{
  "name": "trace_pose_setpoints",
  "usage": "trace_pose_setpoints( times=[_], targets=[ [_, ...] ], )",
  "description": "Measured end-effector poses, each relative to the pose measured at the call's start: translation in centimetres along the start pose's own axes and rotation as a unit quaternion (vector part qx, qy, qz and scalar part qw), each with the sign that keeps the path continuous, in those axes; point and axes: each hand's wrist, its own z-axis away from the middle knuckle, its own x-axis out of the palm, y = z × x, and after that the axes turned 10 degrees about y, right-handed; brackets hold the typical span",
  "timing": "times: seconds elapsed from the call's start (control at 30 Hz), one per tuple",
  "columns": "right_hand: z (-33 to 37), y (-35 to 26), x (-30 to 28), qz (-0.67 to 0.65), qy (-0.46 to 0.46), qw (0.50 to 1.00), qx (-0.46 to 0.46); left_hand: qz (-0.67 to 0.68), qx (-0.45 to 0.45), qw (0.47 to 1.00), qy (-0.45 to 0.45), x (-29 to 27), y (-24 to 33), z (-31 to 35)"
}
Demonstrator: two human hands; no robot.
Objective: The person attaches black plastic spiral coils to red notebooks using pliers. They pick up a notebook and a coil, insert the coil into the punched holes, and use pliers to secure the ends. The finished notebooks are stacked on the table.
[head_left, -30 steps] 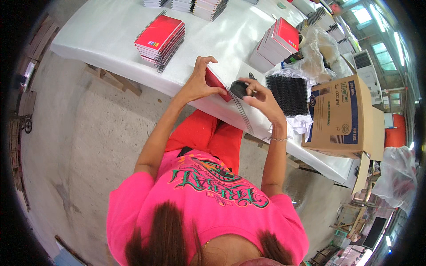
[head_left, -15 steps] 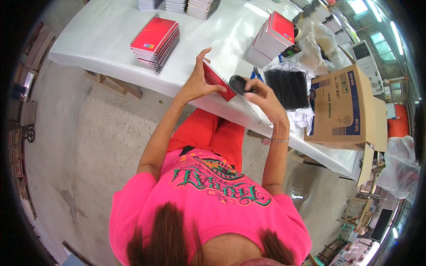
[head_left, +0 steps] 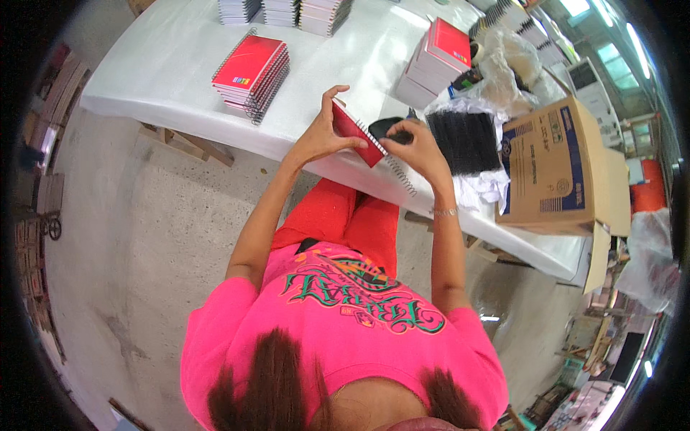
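Note:
My left hand (head_left: 323,140) grips a small red-covered notebook (head_left: 350,129), held tilted above the table's near edge with the thumb on its cover. A wire coil (head_left: 400,176) runs along the notebook's right edge, and its free end sticks out below. My right hand (head_left: 418,149) is closed in a pinch at that edge, with fingertips on the coil where it meets the pages. Just beyond those fingers is a black rounded object (head_left: 387,129); its kind is unclear, and I cannot tell whether it touches them. Behind it a blue-handled tool (head_left: 412,113) shows in part.
A stack of red coil-bound notebooks (head_left: 251,68) stands left on the white-covered table (head_left: 172,79). Red-topped book blocks (head_left: 438,57) stand at the back right. Black coils (head_left: 463,140) lie on crumpled paper beside a cardboard box (head_left: 553,169). More notebooks (head_left: 280,11) line the back.
The right hand's fingers have drawn in to a pinch at the notebook's coiled edge. The black object shows farther behind them. The left hand keeps its hold on the notebook.

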Motion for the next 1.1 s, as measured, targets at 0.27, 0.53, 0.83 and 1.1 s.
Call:
trace_pose_setpoints(
  times=[0.27, 0.53, 0.83, 1.1],
  targets=[
    [-2.1, -3.0, -1.1, -0.030, 0.050, 0.997, 0.042, 0.154, -0.045, 0.986, -0.046, -0.8, -1.0, -1.1],
    [-1.9, -2.6, -2.0, -0.335, -0.038, 0.921, 0.194, 0.177, -0.136, 0.971, -0.086, -1.5, 0.7, -1.1],
    [-1.2, 0.2, -2.8, -0.345, -0.151, 0.909, 0.178, 0.218, -0.072, 0.969, -0.085, -1.9, -1.8, -1.6],
    [-0.4, 1.2, -0.7, -0.495, -0.079, 0.820, 0.276, 0.208, -0.071, 0.974, -0.050, -0.2, 0.1, -0.5]
  ],
)
